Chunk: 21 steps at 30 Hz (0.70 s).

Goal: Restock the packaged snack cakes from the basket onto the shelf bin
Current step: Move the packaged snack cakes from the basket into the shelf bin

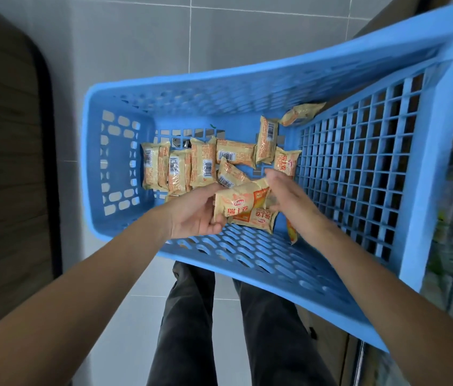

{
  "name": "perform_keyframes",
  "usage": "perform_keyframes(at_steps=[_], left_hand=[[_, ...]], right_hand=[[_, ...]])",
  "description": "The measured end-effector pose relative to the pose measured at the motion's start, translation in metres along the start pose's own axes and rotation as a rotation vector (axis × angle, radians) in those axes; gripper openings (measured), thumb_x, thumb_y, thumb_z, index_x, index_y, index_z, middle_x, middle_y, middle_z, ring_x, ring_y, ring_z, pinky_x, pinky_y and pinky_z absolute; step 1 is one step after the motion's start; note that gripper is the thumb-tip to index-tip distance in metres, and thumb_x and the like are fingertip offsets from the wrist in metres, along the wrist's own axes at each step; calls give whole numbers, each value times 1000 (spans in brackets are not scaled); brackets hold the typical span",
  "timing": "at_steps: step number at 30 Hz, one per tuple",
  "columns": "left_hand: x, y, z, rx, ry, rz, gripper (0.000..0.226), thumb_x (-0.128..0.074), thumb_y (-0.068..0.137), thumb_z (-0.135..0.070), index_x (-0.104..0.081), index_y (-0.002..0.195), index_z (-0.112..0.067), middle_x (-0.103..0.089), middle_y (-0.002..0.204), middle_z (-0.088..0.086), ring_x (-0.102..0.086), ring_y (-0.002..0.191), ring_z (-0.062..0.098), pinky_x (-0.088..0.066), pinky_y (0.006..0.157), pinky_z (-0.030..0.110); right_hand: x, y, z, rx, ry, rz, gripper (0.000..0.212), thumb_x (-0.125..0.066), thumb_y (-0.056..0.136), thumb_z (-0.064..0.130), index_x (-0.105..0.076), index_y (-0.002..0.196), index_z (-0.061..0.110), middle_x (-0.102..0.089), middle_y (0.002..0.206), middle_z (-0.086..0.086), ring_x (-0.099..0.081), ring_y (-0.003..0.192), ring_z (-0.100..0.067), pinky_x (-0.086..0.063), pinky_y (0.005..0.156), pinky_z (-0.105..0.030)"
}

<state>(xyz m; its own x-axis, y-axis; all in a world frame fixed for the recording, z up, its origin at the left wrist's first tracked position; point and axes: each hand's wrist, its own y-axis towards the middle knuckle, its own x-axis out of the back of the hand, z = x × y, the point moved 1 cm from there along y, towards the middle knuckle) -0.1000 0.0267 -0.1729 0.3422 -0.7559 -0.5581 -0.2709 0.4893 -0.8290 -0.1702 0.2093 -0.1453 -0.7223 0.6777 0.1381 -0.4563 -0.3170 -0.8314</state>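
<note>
Gathering step: left hand grasps yellow-orange foil snack cake packet over blue perforated plastic basket; right hand closes on adjoining packets. Stack them flat, barcodes aligned, before lifting; about a dozen lie loose on basket floor

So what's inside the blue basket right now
Inside the blue basket lie loose yellow-orange snack cake packets. The left hand grips one packet, beside the right hand. The hands cover any packets beneath them.
</note>
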Motion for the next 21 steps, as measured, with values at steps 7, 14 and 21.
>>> perform_keyframes(at_steps=[7, 14, 21], left_hand=[[-4, 5, -8, 84, -27, -24, 39, -32, 100, -42, -56, 105, -11, -59, 66, 4, -51, 45, 6, -49, 40, 17], [7, 38, -20, -411, 910, -702, 26, -44, 97, -17, -51, 121, -11, -57, 100, 1, -57, 83, 15, -49, 68, 18], [20, 87, -19, -405, 2065, -406, 73, -64, 84, -22, -26, 146, -17, -20, 154, 4, -8, 143, 28, -10, 119, 45]], right_hand=[[3, 5, 4, -20, 126, -14, 42, -71, 83, 29, -54, 121, 23, -67, 109, 3, -65, 96, -8, -56, 79, -28], [13, 20, -19, -248, 252, -500, 19, -60, 90, 25, -42, 96, 19, -61, 108, -9, -64, 96, -26, -54, 86, -46], [12, 16, -31, -193, 214, -703, 19, -62, 89, 27, -47, 96, 18, -58, 87, 4, -61, 75, -14, -52, 64, -30]])
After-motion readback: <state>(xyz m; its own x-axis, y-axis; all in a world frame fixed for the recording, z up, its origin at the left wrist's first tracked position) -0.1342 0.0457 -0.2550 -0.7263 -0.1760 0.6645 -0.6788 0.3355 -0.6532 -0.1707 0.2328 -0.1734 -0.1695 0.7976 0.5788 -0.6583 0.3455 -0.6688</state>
